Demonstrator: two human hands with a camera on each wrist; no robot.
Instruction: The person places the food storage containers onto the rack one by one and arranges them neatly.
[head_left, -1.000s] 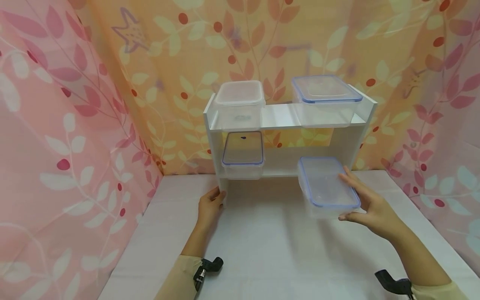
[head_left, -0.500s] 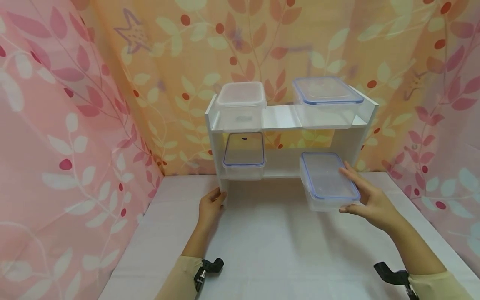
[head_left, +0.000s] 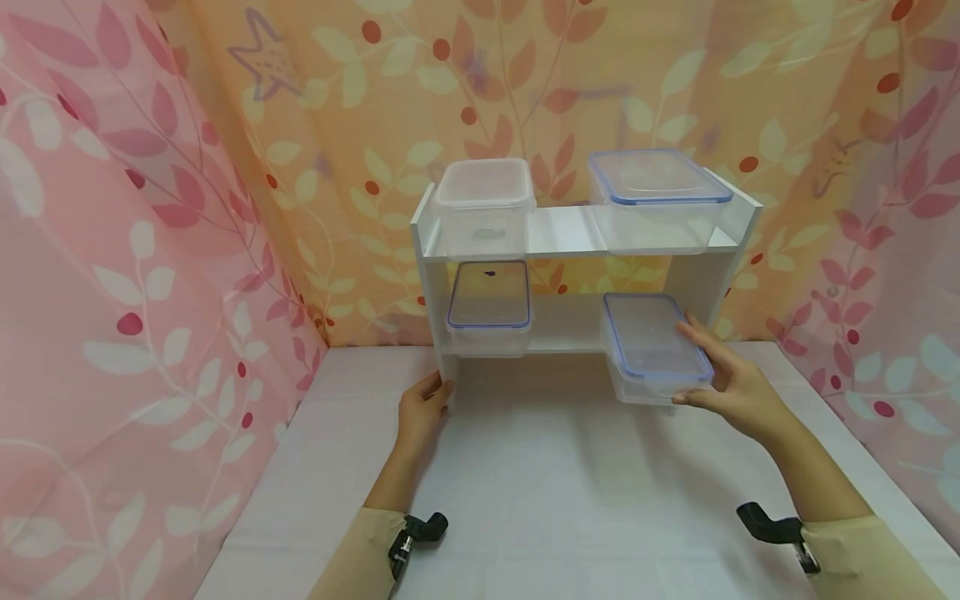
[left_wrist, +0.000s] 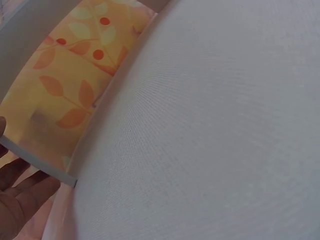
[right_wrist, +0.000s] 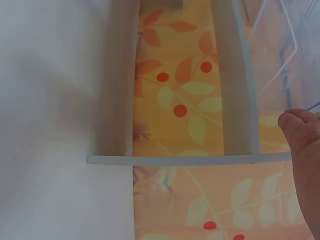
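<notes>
A clear plastic food container with a blue-rimmed lid (head_left: 656, 337) is at the right end of the white shelf unit's lower level, its front jutting past the edge. My right hand (head_left: 738, 392) grips this container by its right side, thumb at the front corner and fingers along the lid. In the right wrist view, part of that hand (right_wrist: 306, 150) shows beside the clear container (right_wrist: 277, 50). My left hand (head_left: 422, 412) pinches the front edge of the shelf unit's left side panel (head_left: 444, 358). The left wrist view has the left fingers (left_wrist: 35, 192) around the panel edge (left_wrist: 42, 164).
Another blue-rimmed container (head_left: 489, 308) sits at the lower level's left. On the top level (head_left: 566, 229) stand a white-lidded container (head_left: 483, 208) at left and a larger blue-rimmed one (head_left: 660, 200) at right. White cloth covers the table (head_left: 525, 500); patterned curtains (head_left: 360, 108) hang behind and beside it.
My right hand has moved the blue-rimmed container up and away from me, onto or over the lower shelf at right. The left hand keeps its place on the side panel.
</notes>
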